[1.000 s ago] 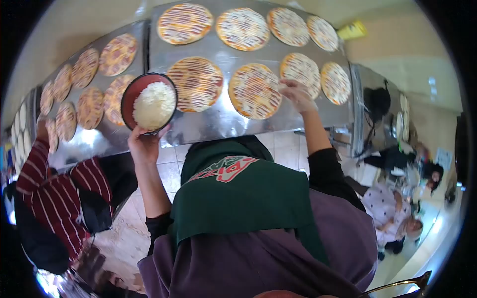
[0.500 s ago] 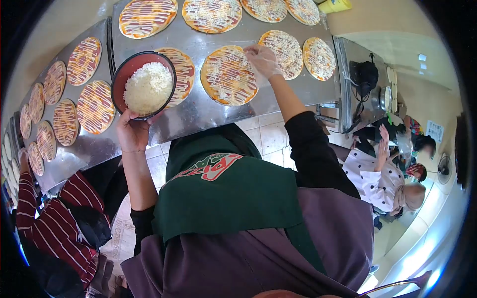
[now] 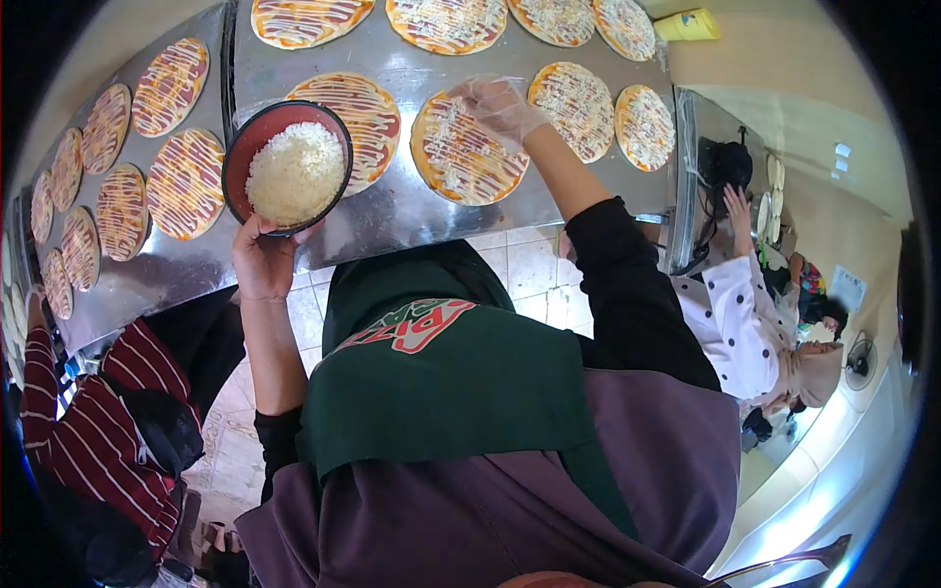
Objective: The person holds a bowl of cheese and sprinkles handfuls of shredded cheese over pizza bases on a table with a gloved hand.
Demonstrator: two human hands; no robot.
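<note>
Cheese (image 3: 296, 176) sits in the bowl (image 3: 239, 165) the left hand (image 3: 267, 260) clasps, while the gloved right hand (image 3: 502, 108) has swung across the pizza (image 3: 475, 169) beneath it, can't tell whether pinching anything, and more white now shows there, so coverage seems to be spreading

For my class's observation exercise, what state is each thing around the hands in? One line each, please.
Bowl: partly filled with white shreds, held.
Left hand: gripping the bowl.
Right hand: gloved, grip unclear.
Pizza below right hand: striped, partly sprinkled.
Pizza behind bowl: striped, partly hidden, no sprinkling visible.
Near row's rightmost pizza: sprinkled across its top.
</note>
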